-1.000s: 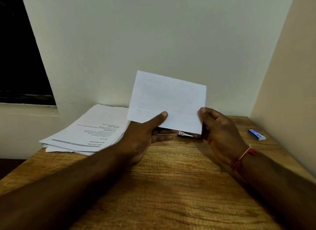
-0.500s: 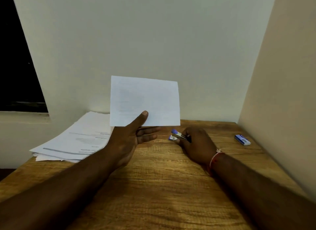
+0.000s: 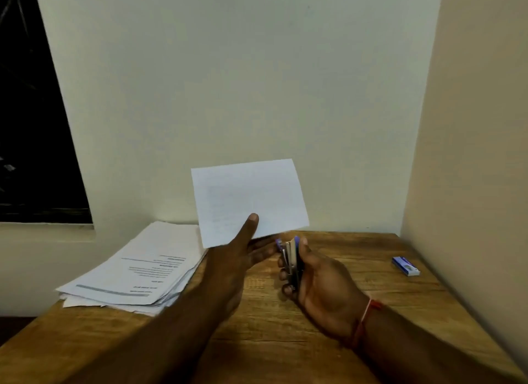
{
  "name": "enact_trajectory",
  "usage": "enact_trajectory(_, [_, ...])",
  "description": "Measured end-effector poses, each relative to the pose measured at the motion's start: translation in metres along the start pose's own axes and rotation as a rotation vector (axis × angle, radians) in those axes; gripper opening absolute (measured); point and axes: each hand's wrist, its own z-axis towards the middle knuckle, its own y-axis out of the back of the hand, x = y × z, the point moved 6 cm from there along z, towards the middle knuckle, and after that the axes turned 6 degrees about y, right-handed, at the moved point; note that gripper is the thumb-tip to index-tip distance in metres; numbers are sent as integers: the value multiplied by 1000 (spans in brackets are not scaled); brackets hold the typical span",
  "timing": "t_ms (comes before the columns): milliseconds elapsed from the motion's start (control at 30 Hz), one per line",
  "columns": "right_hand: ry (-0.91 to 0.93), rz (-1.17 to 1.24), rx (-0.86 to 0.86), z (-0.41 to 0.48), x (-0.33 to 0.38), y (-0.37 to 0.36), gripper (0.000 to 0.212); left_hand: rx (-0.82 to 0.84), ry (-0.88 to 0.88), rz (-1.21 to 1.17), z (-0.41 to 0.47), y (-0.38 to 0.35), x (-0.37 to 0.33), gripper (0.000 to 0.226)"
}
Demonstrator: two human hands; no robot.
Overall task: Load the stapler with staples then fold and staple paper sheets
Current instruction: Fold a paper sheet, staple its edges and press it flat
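Above table (image 3: 271,340), stapler (image 3: 290,259) newly aloft

White folded sheet (image 3: 248,196), purple-and-silver stapler (image 3: 290,259), blue staple box (image 3: 405,266)

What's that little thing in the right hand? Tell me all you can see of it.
It is a small stapler, silvery metal with purple-blue plastic at its top end. The right hand grips it, fingers curled round one side and thumb on the other, so much of its body is hidden. It stands nearly upright above the wooden table, its top end just under the lower edge of the folded paper; whether they touch is unclear. It is blurred, so any staples inside cannot be seen.
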Motion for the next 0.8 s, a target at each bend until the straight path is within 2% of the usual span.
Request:
enact_trajectory(200, [69, 58, -30, 2, 4, 4, 40, -46, -13, 101, 4, 11, 7, 66])
enact_trajectory(367, [69, 60, 88, -1, 3, -4, 43, -37, -63, 139, -2, 12, 0, 58])
enact_trajectory(500, [103, 60, 121, -2, 5, -6, 45, -21, -68, 202, -6, 10, -3, 51])
enact_trajectory(800, [141, 109, 61, 0, 14, 2, 41, 0, -24, 241, -6, 10, 2, 62])
